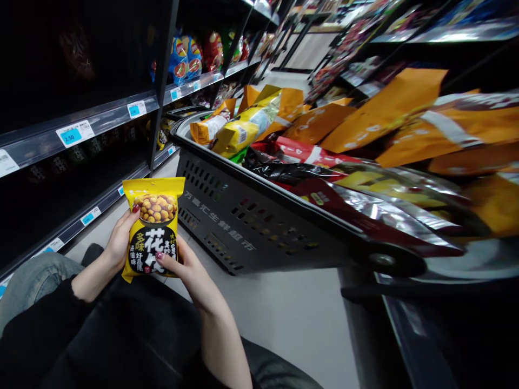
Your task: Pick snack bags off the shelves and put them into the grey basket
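Note:
A yellow and black bag of peanuts (154, 227) is held upright in front of my lap, its printed face with a picture of coated nuts turned towards me. My left hand (121, 237) grips its left edge, thumb on the front. From the right, my right hand (184, 265) closes on the lower edge, its thumb pressed over the printed characters. The other fingers of both hands are mostly hidden behind the bag. Just beyond it stands a grey shopping basket (243, 216) heaped with snack bags, among them a yellow packet (247, 127) and a red packet (304, 151).
On the left runs a dark shelf unit (117, 111) with price tags (75, 133). Chip bags (186, 56) stand on it farther along. Orange packets (385, 113) stick up above the basket's rim. Pale floor (300, 313) shows below the basket, and more shelves (458, 35) line the right.

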A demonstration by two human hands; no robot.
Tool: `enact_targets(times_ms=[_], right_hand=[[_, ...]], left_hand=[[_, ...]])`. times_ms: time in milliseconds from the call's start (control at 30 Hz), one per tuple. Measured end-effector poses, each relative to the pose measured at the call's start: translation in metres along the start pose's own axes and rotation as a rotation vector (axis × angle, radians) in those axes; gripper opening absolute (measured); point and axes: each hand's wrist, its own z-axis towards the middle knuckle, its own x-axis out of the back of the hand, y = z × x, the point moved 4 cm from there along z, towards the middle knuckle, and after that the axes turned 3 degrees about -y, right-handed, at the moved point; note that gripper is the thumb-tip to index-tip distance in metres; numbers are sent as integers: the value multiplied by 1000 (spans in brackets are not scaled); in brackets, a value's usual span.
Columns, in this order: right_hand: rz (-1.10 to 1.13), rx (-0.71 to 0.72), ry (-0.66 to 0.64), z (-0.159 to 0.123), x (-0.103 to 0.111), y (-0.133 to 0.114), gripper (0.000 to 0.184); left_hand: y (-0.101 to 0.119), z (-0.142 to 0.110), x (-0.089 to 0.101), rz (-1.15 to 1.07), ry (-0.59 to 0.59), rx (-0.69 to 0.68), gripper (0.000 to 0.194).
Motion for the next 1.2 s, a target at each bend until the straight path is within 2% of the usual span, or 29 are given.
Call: enact_targets(times_ms=[67,133,200,267,333,400,467,533,600,633,700,767,800,900,967,1133,1200], right_hand=[[-219,40,138,0,3,-3,39],[-526,72,380,-3,4,-6,43],[-819,112,585,-8,-3,-11,50],[-1019,194,620,-12,-16,-15,54],[-1107,271,496,-13,-30,-18,56],[-1077,320,323,-15,-37,-22,52],[-962,354,249,-17,-32,-27,38],[-802,341,355,-18,-17,-30,30],[-595,211,475,-16,1,-23,40],[-467,123,465,-13,6,-17,48],[-181,-13,289,-7,5,-4,54],[44,-64,89,-3,-4,1,49],[107,-70,32,-2,-8,1,47],[128,-80,2,-2,-12,0,44],[83,-80,12,-1,-12,0,43],[-114,-73,133,1,-5,3,37],[-206,-46,185,1,-4,4,35]], left_hand=[[2,-1,2,126,68,-44,29],[1,-4,1,249,105,-52,33],[-4,-7,-3,241,11,10,42],[-9,-11,-9,113,-126,72,50],[-11,-11,-8,-16,-161,110,54],[-11,-8,-2,-116,-122,175,50],[-8,-4,3,-202,-96,260,40],[-4,-1,6,-265,-75,307,33],[0,-1,6,-299,-47,309,30],[1,-2,5,-311,-40,304,29],[3,-5,3,-325,-40,297,30],[2,-7,0,-326,-47,309,32],[2,-8,-1,-321,-50,321,33],[0,-8,-2,-286,-68,342,37],[1,-7,-2,-241,-74,302,36],[9,-4,3,-53,-31,36,38],[12,-4,4,11,-30,-1,42]])
